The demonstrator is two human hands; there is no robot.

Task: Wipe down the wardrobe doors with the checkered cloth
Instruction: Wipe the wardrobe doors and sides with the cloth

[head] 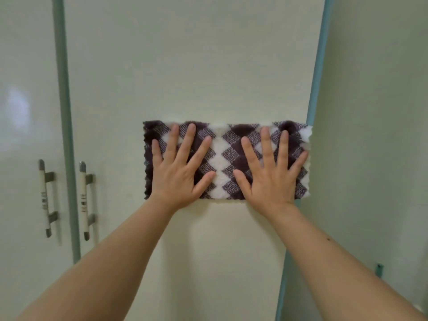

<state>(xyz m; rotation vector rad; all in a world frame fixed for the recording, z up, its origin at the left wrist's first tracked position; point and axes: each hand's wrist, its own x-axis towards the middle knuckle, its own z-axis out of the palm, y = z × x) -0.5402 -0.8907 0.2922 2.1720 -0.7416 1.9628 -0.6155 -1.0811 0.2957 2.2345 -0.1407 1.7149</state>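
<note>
The checkered cloth (pixel 228 159), dark purple and white, is spread flat as a wide rectangle against the right-hand wardrobe door (pixel 185 66), a little right of the middle of the frame, its right edge reaching the door's teal edge strip (pixel 317 77).

At the far left of the frame is the left-hand wardrobe door (pixel 25 100), glossy and pale, with a vertical bar handle (pixel 45 198) low on its right side. Just right of it a teal strip (pixel 66 135) runs top to bottom between the two doors, and a second bar handle (pixel 83 200) sits on the left margin of the right-hand door.

The left hand (pixel 179 167) lies palm-down on the left half of the cloth, fingers straight and fanned apart, pressing rather than gripping. A white band of cloth shows between the two thumbs. The right hand (pixel 269 171) is pressed flat on the right half in the same way, fingers spread, its little finger near the cloth's right edge. Both bare forearms rise from the lower corners of the frame.

At the far right is a pale wall (pixel 382 112).
</note>
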